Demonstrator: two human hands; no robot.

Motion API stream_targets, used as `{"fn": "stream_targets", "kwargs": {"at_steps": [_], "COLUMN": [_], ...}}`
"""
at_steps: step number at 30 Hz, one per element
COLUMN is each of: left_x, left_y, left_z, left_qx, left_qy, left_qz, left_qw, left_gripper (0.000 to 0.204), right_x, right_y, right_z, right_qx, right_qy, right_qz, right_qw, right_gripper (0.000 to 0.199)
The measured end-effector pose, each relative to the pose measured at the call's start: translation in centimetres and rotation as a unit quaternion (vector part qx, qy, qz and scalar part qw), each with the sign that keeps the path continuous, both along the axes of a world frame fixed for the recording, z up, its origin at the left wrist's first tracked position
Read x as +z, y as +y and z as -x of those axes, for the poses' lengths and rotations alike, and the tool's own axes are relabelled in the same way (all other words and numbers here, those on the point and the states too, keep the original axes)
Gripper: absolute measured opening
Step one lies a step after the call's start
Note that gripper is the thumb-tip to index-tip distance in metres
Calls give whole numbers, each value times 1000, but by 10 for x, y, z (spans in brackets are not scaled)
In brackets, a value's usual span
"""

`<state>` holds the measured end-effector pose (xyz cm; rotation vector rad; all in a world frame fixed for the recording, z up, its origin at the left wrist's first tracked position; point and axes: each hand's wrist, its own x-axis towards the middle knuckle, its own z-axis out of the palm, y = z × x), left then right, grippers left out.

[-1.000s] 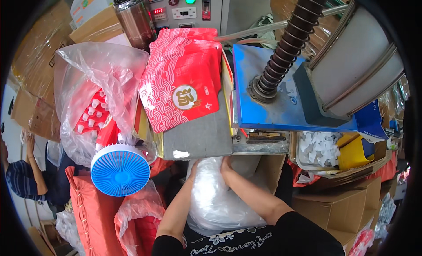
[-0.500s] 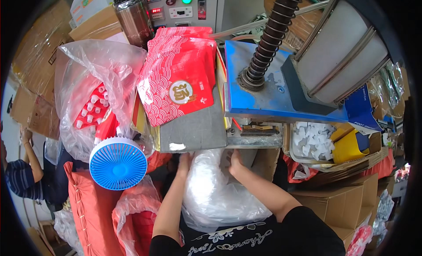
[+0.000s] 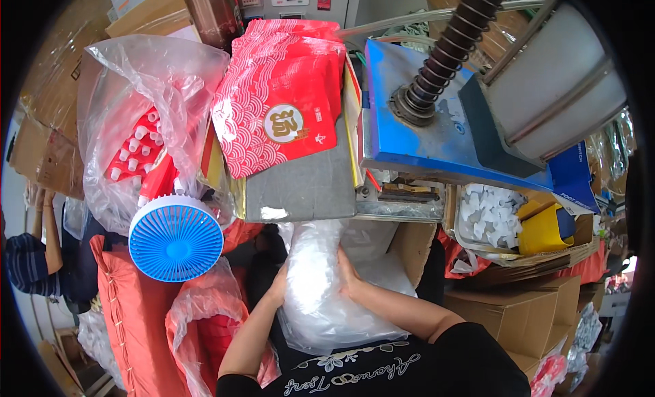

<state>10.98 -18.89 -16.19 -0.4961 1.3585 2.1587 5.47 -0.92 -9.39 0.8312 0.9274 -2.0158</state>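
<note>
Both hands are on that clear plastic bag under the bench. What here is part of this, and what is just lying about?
In hand:
clear plastic bag
left hand, on its left side
right hand, on its right side

Lying about:
blue fan
red pouches
bag of red trays
blue press machine
yellow tub
cardboard boxes

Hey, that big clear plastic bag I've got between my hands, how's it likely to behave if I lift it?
The clear plastic bag looks soft and bulging, so it will probably sag and shift shape rather than stay stiff. Its glossy film may be slippery, which fits the left hand and right hand pressing from both sides. It seems bulky but likely light for its size.
</note>
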Motion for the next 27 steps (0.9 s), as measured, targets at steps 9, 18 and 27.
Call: {"fn": "stream_targets", "kwargs": {"at_steps": [9, 18, 27], "left_x": [-30, -46, -50], "left_y": [11, 0, 10], "left_z": [-18, -13, -3], "left_qx": [179, 179, 148], "left_qy": [33, -13, 15], "left_qz": [-461, -255, -95], "left_qw": [868, 950, 984], "left_gripper": [53, 53, 54], "right_x": [0, -34, -111], "right_y": [-30, 52, 6], "right_z": [0, 39, 137], "right_qx": [-9, -3, -73], "right_qy": [-11, 123, 157], "right_qz": [13, -305, 85], "right_qw": [1000, 944, 981], "right_gripper": [82, 61, 68]}}
